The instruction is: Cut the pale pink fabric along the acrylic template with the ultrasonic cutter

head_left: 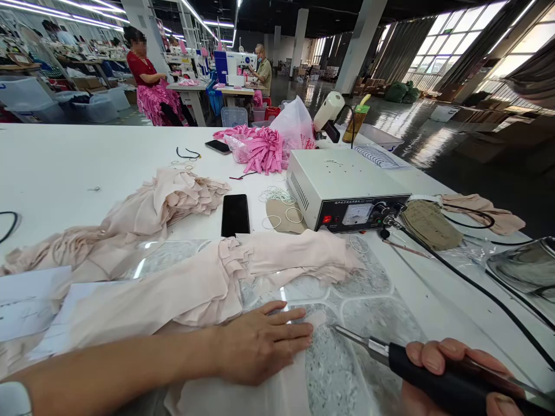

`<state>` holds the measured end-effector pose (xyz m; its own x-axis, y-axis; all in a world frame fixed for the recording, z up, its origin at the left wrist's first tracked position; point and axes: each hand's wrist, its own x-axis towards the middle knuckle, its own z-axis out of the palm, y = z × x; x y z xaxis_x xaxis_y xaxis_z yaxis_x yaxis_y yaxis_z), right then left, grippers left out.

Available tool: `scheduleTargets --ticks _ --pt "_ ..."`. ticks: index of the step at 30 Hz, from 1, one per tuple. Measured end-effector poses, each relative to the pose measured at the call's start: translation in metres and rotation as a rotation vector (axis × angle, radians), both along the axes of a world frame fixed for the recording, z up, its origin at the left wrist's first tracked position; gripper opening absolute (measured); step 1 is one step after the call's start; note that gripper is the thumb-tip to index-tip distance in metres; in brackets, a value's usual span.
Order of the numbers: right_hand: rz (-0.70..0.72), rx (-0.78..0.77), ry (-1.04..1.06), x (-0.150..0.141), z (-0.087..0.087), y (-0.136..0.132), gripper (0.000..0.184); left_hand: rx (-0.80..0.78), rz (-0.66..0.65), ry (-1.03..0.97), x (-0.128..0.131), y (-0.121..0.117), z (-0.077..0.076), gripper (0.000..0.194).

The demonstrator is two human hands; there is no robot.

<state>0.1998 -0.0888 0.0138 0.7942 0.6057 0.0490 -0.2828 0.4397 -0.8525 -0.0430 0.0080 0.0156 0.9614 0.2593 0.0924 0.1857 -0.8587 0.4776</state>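
Note:
My left hand [271, 341] lies flat, fingers stretched out, on a pale pink fabric piece [286, 384] spread over a clear patterned mat [333, 381]. My right hand [459, 370] is wrapped round the black handle of a handheld ultrasonic cutter [433, 370]. Its metal tip points left, just right of the fabric's edge near my left fingertips. Beside the right fingers shows a thin shiny metal piece that I cannot make out. Beyond my left hand are stacked pale pink fabric pieces [299, 251], with another stack [156, 202] farther left.
A control box [347, 179] with a dial stands behind the mat; a black cable [468, 294] runs from it. Around it are a phone [235, 215], pink strips [264, 147], olive fabric pieces [431, 224] and a glass container [526, 266]. Paper sheets [32, 300] lie left. Two people work farther back.

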Motion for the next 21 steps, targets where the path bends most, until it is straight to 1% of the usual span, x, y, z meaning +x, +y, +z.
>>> scheduleTargets --ticks 5,11,15,21 --pt "0.048 0.004 -0.101 -0.001 -0.001 0.003 0.018 0.028 -0.011 -0.013 0.000 0.001 -0.002 0.037" --pt "0.015 0.025 -0.059 -0.007 0.005 0.010 0.016 0.040 -0.004 -0.004 0.000 0.000 -0.002 0.037" --pt "0.021 0.033 -0.062 -0.008 0.004 0.012 0.015 0.053 -0.001 -0.010 0.000 0.000 -0.002 0.038" --pt "0.043 0.037 -0.110 -0.009 0.003 0.014 0.015 0.121 -0.012 -0.014 0.000 0.000 -0.002 0.038"
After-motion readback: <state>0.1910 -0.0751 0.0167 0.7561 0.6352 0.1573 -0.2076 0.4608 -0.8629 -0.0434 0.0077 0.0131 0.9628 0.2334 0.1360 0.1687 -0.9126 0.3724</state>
